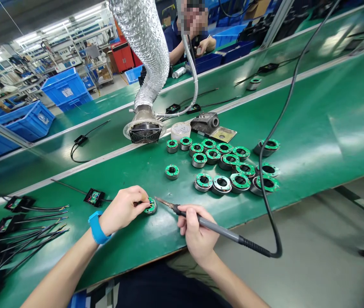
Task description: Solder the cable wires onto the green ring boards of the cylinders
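Note:
My right hand (201, 231) is wrapped round the grip of a soldering iron (214, 226). The iron's tip points left, just right of a small metal ring with a green circuit board (151, 207). My left hand (126, 208), with a blue wristband (97, 227), is pinched at that ring's left side. A black cable runs from an open black box with a circuit board (94, 197) to behind my left hand, and its end seems to be between the fingertips. The fingers partly cover the ring and the cable end.
Several similar rings (203, 182) stand to the right, near a soldering iron holder (206, 123) and a white round container (180, 130). A foil fume duct (151, 55) hangs ahead. Several cabled black boxes (7, 224) lie left. The iron's cord (286, 107) arches across the right. A person (188, 38) sits opposite.

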Motion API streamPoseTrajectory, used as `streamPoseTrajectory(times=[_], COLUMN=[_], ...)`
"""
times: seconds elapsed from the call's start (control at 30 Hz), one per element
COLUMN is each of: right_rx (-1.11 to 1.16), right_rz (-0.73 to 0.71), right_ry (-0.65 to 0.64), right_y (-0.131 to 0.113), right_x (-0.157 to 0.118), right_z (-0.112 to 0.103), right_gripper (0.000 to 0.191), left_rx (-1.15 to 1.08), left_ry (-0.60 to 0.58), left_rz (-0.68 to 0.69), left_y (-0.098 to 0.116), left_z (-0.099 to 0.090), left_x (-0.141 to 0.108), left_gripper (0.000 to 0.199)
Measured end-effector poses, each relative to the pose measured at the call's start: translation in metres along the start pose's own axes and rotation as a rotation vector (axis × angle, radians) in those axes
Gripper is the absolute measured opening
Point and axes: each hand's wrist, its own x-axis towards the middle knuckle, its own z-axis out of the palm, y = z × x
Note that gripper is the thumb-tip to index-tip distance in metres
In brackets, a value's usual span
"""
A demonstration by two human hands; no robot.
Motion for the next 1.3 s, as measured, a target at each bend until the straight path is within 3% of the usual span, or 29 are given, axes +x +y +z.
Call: streamPoseTrajectory(times=[0.3,0.47,0.57,0.7,0.87,1.03,1.2,1.3], right_rx=[-0.057,-0.139,-0.276,-0.440,-0.588,-0.675,-0.659,-0.681], right_rz=[0.026,-0.048,-0.177,-0.484,-0.733,-0.716,-0.695,-0.673], right_ry=[0.018,-0.018,-0.087,-0.119,-0.129,-0.137,-0.127,-0.119], right_y=[0.002,-0.004,-0.013,-0.021,-0.004,0.005,0.001,0.000], right_x=[0.000,-0.003,0.007,0.037,0.066,0.065,0.060,0.057], right_z=[0.000,-0.002,-0.004,-0.002,0.004,0.003,0.000,-0.002], right_gripper=[0.026,0.024,0.020,0.015,0.023,0.028,0.029,0.026], left_rx=[0.004,-0.005,-0.019,-0.020,-0.030,-0.032,0.189,0.356], left_ry=[-0.053,-0.041,-0.039,-0.036,-0.036,-0.052,-0.085,-0.202], left_rz=[-0.018,-0.035,-0.052,-0.049,-0.038,-0.029,-0.093,-0.085], left_y=[0.000,-0.002,-0.003,-0.004,-0.004,-0.007,-0.008,-0.011], left_z=[-0.005,-0.003,-0.001,0.000,0.000,-0.001,0.009,0.006], left_x=[0.004,0.000,-0.002,-0.003,-0.002,-0.003,-0.011,-0.013], left_gripper=[0.014,0.012,0.010,0.012,0.014,0.009,0.060,0.051])
